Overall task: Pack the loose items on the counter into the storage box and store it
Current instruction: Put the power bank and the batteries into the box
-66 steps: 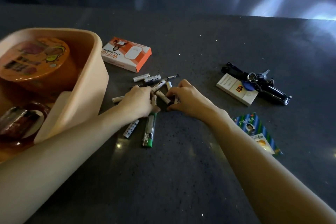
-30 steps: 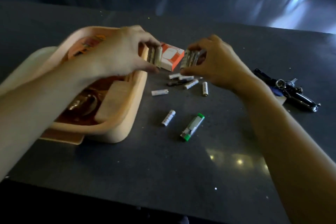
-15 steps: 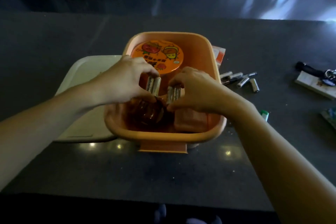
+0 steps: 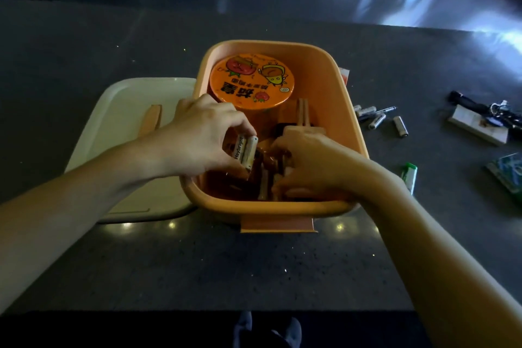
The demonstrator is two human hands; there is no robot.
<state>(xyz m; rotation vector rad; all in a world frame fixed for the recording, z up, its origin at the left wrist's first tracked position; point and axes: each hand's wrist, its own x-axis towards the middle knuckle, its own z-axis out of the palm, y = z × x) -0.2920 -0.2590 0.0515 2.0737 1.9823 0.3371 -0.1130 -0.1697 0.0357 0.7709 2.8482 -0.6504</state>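
The orange storage box [image 4: 351, 110] stands mid-counter with a noodle cup [image 4: 251, 79] in its far end. My left hand [image 4: 197, 135] hovers over the box's near left, shut on two white batteries [image 4: 247, 152] held upright. My right hand [image 4: 313, 164] is lower inside the box at the near right, fingers curled downward. A battery [image 4: 264, 183] leans at its fingertips, and I cannot see whether the hand still grips any. Several loose batteries [image 4: 377, 120] and a pen [image 4: 381, 110] lie on the counter right of the box.
The box's pale lid [image 4: 121, 110] lies flat to the left, touching the box. A green lighter [image 4: 409, 176] lies by my right forearm. Keys [image 4: 485, 113], a white pack [image 4: 474, 128] and a printed packet [image 4: 508, 172] sit far right. An orange carton [image 4: 344, 76] peeks behind the box.
Both hands carried batteries from the counter pile to over the box. Since half a second ago the right hand has sunk deeper into the box; the left still holds its pair.
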